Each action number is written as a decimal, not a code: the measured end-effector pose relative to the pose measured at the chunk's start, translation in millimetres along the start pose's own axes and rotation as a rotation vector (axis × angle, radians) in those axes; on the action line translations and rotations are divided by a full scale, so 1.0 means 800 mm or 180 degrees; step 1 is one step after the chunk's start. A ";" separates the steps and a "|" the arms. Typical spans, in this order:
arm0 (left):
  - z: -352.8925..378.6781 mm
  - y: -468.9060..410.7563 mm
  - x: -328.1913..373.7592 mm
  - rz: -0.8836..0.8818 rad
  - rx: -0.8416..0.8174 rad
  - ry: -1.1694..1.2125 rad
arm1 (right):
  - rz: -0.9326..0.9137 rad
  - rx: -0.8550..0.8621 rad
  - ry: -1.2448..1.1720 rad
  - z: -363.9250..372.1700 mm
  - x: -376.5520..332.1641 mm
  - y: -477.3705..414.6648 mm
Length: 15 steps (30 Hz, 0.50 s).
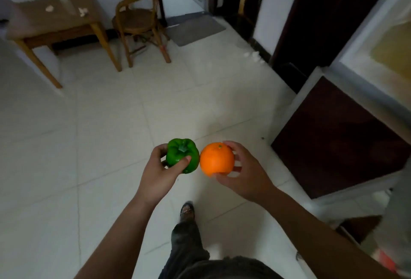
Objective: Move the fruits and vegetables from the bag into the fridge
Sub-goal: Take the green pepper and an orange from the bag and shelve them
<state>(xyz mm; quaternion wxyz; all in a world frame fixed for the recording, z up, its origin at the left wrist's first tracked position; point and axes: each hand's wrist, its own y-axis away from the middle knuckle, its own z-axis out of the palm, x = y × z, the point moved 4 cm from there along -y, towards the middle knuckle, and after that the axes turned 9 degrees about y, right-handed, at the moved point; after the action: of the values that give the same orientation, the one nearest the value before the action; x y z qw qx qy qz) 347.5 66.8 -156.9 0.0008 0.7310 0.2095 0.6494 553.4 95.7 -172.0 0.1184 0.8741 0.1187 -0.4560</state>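
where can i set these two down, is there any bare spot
Left hand holds the green pepper, right hand the orange. Widest bare patch: tiled floor between the wooden table, the chair and your foot. The chair's seat looks bare too. The table carries white scraps. On the right the dark panel crowds the way.

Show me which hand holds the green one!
The left hand holds the green one, a bell pepper. The right hand holds a round orange.
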 end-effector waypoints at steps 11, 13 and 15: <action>0.189 -0.219 0.163 0.0740 -0.1846 -0.0571 | 0.0692 0.1812 0.0157 -0.161 0.025 -0.100; 0.237 -0.233 0.187 0.0768 -0.2172 -0.0525 | 0.0787 0.2112 0.0157 -0.195 0.033 -0.098; 0.288 -0.239 0.209 0.0819 -0.2461 -0.0471 | 0.0932 0.2352 0.0109 -0.230 0.048 -0.092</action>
<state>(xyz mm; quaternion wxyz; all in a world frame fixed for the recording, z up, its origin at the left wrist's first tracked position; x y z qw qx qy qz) 519.5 355.4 -86.4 0.2091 0.7417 -0.1436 0.6209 693.0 227.4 -108.7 -0.1424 0.8729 -0.1773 -0.4317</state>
